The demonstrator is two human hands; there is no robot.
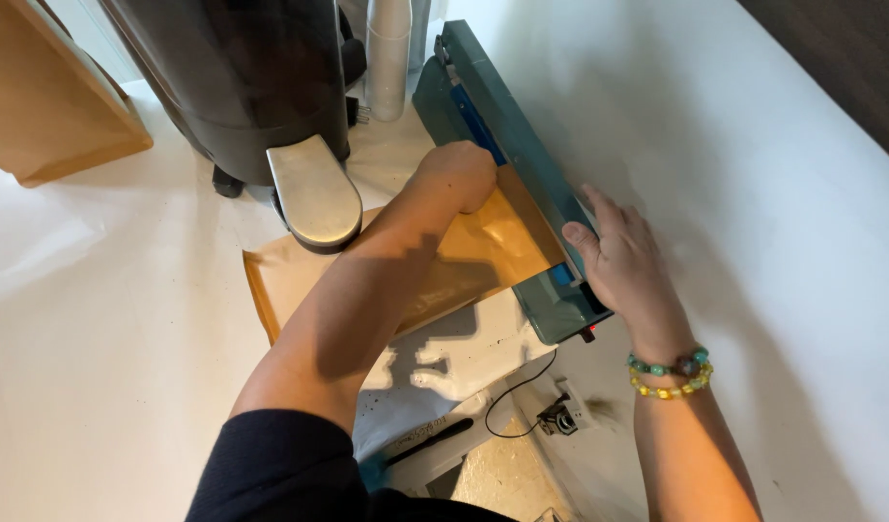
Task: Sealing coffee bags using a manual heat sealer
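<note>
A flat golden-brown paper pouch (483,253) lies on the white counter with its far end under the arm of a teal heat sealer (522,145). My left hand (459,174) is closed into a fist and rests on the pouch next to the sealer's bar. Fingers spread, my right hand (623,261) presses flat on the near end of the sealer arm. Two bead bracelets, green and yellow, circle my right wrist (669,375).
A large black machine (242,87) with a steel spout plate (314,193) stands at the back left, over the pouch's corner. A brown cardboard box (48,97) sits far left. A stack of white cups (388,58) stands behind. A black cable and plug (556,416) lie near the counter's front edge.
</note>
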